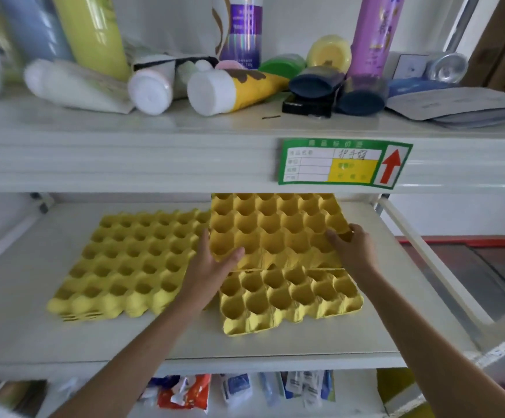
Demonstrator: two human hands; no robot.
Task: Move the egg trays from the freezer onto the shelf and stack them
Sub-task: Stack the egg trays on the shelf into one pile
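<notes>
I hold the top egg tray (275,227) with both hands. My left hand (212,267) grips its left edge, my right hand (350,245) its right edge. It sits on another tray (290,297). More trays (130,263) lie left of my hands.

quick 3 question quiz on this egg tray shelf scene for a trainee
1. True or false: both hands hold the raised egg tray.
2. Where does the stack of egg trays lie relative to the left hand: A to its left, B to its right, C on the shelf above?
3. What lies directly beneath the raised tray, under the right hand?

Key: 1 true. 2 A. 3 another yellow egg tray, resting on the middle shelf.
</notes>
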